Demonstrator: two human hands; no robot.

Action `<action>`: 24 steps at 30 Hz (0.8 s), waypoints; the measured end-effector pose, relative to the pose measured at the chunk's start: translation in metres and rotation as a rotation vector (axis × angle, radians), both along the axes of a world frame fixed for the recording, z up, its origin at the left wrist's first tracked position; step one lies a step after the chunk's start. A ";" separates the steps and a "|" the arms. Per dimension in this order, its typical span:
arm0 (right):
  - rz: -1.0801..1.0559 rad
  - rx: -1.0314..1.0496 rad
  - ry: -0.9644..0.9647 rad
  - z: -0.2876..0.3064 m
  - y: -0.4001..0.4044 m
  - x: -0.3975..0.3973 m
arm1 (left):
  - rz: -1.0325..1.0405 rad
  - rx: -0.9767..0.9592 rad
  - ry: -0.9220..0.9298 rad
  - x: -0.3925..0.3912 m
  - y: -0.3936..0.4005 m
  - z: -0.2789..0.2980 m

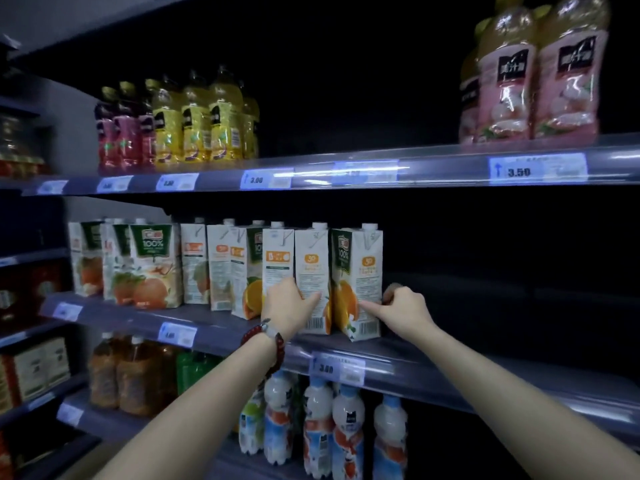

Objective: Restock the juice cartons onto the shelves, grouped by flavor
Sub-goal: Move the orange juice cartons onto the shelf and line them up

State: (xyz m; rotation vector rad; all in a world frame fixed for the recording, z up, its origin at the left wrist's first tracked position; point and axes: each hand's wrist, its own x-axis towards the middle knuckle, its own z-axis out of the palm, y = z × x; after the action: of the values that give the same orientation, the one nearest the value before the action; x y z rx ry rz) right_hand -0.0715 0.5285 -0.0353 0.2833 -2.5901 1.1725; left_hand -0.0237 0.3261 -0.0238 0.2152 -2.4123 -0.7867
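A row of white juice cartons stands on the middle shelf (214, 332). At its right end are two orange juice cartons side by side. My left hand (289, 306) grips the lower part of the left carton (311, 268), thumb across its front face. My right hand (403, 308) holds the right carton (358, 268) at its lower right corner, thumb on the front and fingers behind. Both cartons stand upright near the shelf's front edge. Further left are more orange cartons (244, 268) and peach-coloured cartons (152, 268).
The middle shelf to the right of my right hand is dark and bare. The top shelf (381, 169) carries yellow and red bottles (194, 123) at left and pink bottles (533, 74) at right. White-capped bottles (318, 431) stand below.
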 end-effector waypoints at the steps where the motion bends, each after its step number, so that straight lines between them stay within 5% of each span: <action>1: 0.011 -0.026 -0.002 -0.001 -0.005 -0.001 | 0.007 0.006 0.035 -0.006 0.002 -0.001; 11: -0.117 -0.273 0.128 -0.012 -0.045 -0.004 | 0.211 0.083 0.221 -0.033 0.035 -0.014; 24: 0.058 -0.371 0.053 -0.013 0.009 -0.007 | -0.105 0.374 0.259 -0.037 0.025 -0.022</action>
State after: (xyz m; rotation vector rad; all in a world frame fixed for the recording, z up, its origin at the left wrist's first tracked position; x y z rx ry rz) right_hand -0.0783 0.5376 -0.0480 0.3033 -2.2730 1.6087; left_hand -0.0607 0.3514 -0.0459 0.1234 -2.0333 -1.2330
